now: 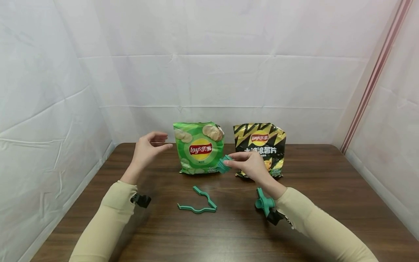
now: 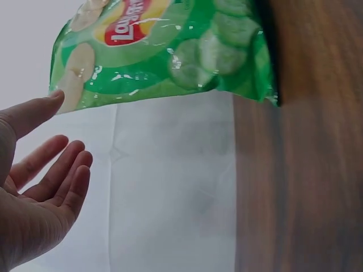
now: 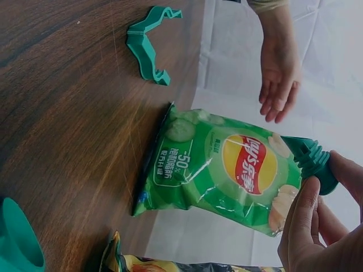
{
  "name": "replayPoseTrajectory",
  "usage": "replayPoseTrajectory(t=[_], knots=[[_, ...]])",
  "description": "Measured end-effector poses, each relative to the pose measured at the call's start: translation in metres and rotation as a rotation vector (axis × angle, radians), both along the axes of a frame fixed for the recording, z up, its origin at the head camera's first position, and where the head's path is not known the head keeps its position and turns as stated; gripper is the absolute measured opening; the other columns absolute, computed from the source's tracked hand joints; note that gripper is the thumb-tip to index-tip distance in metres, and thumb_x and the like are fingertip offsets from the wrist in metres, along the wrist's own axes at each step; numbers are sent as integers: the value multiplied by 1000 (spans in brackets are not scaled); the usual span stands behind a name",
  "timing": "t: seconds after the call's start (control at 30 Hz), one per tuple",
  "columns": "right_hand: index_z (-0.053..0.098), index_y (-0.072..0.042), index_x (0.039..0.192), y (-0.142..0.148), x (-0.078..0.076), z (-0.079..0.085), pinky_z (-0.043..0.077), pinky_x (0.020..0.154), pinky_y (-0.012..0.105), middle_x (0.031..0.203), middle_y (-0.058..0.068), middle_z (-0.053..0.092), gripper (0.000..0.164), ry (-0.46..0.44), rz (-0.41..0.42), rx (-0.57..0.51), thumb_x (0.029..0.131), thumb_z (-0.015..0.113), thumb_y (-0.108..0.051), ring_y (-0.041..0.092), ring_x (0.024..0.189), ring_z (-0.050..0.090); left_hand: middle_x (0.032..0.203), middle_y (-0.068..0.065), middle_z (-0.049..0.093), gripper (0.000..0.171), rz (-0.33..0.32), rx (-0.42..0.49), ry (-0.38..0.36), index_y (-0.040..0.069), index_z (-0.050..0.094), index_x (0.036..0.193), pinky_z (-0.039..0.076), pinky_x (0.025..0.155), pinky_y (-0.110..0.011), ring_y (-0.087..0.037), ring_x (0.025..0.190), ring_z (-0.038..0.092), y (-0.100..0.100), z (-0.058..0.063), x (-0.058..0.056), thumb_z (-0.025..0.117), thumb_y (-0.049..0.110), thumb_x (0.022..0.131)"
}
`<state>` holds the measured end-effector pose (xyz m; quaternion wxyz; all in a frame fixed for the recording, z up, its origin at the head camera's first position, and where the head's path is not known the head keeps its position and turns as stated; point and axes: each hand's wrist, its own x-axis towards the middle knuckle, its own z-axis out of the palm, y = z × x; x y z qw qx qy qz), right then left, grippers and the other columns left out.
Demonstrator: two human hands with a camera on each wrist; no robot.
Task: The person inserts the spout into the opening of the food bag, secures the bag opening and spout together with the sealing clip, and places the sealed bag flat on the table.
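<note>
In the head view my right hand (image 1: 253, 165) pinches a teal threaded piece (image 1: 224, 163) between thumb and fingers. Its ridges show in the right wrist view (image 3: 311, 158), where it overlaps the green Lay's chip bag (image 3: 227, 161). That bag (image 1: 188, 160) stands upright, its top right corner crumpled. My left hand (image 1: 148, 149) is held beside the bag's left edge, holding nothing, thumb apart from the loosely bent fingers (image 2: 57, 181). A hinged teal bag clip (image 1: 211, 203) lies unfolded on the table in front of the green bag.
A black and yellow Lay's bag (image 1: 240, 140) stands behind my right hand. Under my right forearm lies another teal clip with a round spout (image 1: 264, 203). The brown wooden table (image 1: 163, 236) meets white sheeting (image 1: 222, 80) at the back and sides.
</note>
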<state>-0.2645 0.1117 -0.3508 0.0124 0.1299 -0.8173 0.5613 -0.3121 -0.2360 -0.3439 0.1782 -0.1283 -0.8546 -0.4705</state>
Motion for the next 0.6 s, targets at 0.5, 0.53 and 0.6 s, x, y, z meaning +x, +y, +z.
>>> replayPoseTrajectory(t=[0.5, 0.53, 0.6], knots=[[73, -12, 106, 2, -2, -1, 55, 78, 32, 107, 6, 72, 39, -19, -2, -13, 77, 79, -36, 19, 86, 70, 124, -16, 62, 55, -31, 46, -4, 5, 58, 127, 46, 97, -42, -33, 113, 59, 20, 29, -17, 77, 29, 80], [73, -12, 106, 2, -2, -1, 55, 78, 32, 107, 6, 72, 39, -18, 0, -14, 77, 79, -36, 19, 86, 70, 124, -16, 62, 55, -30, 41, -7, 6, 57, 127, 46, 97, -42, -33, 113, 59, 21, 30, -18, 76, 29, 81], [74, -12, 106, 3, -2, -1, 55, 77, 32, 107, 6, 72, 39, -20, -2, -15, 77, 79, -36, 19, 86, 70, 125, -17, 61, 56, -36, 31, -13, 6, 57, 128, 46, 97, -43, -33, 113, 58, 22, 32, -20, 76, 30, 81]])
